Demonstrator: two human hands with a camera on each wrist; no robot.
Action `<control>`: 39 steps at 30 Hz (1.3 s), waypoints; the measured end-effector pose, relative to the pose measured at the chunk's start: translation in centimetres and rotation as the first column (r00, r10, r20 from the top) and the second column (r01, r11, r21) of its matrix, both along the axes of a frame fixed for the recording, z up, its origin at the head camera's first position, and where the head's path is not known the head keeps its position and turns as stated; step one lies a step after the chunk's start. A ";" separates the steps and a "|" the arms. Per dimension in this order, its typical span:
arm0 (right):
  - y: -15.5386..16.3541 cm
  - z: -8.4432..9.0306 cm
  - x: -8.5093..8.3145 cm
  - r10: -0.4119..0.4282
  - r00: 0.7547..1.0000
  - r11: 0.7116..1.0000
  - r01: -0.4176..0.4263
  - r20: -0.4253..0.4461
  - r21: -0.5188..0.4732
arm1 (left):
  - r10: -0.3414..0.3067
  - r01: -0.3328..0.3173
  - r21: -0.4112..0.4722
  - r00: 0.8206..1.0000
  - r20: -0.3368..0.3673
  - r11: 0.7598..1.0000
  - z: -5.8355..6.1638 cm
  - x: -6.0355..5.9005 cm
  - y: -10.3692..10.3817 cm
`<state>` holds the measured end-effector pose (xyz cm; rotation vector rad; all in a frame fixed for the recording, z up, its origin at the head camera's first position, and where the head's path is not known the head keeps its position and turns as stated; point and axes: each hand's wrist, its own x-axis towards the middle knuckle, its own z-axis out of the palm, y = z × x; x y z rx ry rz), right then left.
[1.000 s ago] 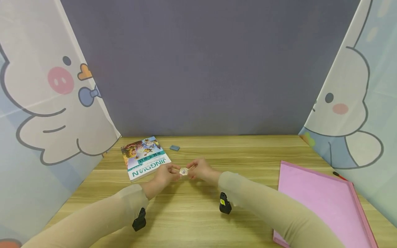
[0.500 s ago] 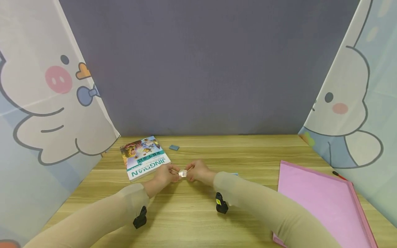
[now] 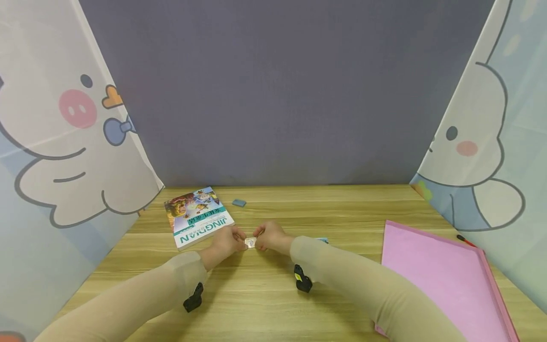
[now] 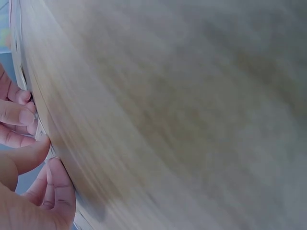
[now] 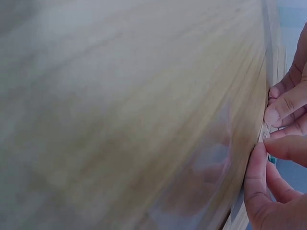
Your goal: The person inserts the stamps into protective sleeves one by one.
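A small pale square piece (image 3: 250, 242), with a faint printed mark in its middle, is between my two hands near the book's lower corner. The fingers of my left hand (image 3: 226, 241) pinch its left edge. From the other side, my right hand (image 3: 273, 236) pinches the right edge between thumb and fingertips. Both wrist views show the left hand (image 4: 41, 191) and the right hand (image 5: 278, 184) meeting tip to tip close to the tabletop. Fingers cover most of the piece there. Whether it touches the wood I cannot tell.
A picture-covered book (image 3: 198, 216) lies left of the hands. Behind them is a small blue-grey block (image 3: 239, 203). A light-blue item (image 3: 323, 240) shows past the right sleeve. A pink tray (image 3: 431, 266) and a red-and-black tool (image 3: 466, 241) are at the right.
Both hands have come slightly nearer and lower with the square piece between them. The right sleeve has shifted left, so the light-blue item behind it now shows.
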<state>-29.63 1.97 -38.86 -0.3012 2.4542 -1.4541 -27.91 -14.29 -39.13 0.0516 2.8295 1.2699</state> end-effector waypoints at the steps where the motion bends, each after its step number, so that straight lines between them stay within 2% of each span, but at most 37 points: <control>1: 0.0 0.0 0.0 0.004 1.000 1.000 -0.004 -0.002 0.003 | 0.003 -0.003 0.000 1.000 0.002 1.000 0.0 0.0 0.0; 8: 0.2 0.2 0.1 0.023 1.000 1.000 -0.023 0.001 -0.001 | 0.009 -0.009 -0.010 1.000 0.012 1.000 0.1 0.0 0.0; 19: 0.1 -0.1 0.0 0.034 0.999 0.999 -0.033 -0.018 0.025 | 0.025 -0.027 0.076 0.999 0.025 0.997 -0.3 -0.1 -0.1; 23: 0.4 0.1 0.0 0.035 0.999 0.999 -0.035 0.005 -0.011 | 0.014 -0.017 0.101 1.000 0.027 0.995 -0.2 0.0 -0.2; 28: 1.3 0.6 -0.3 0.053 0.998 0.997 -0.050 0.044 -0.066 | 0.028 -0.028 0.092 1.000 0.005 0.995 -0.2 0.2 -0.1; 33: 2.5 1.4 -0.7 0.055 0.998 0.997 -0.054 0.018 -0.053 | 0.025 -0.022 0.112 1.000 -0.019 0.994 0.0 0.4 0.7; 39: 4.3 1.7 -0.9 0.047 0.999 0.998 -0.047 -0.014 -0.042 | -0.007 0.012 0.136 0.999 -0.034 0.991 0.4 1.5 2.5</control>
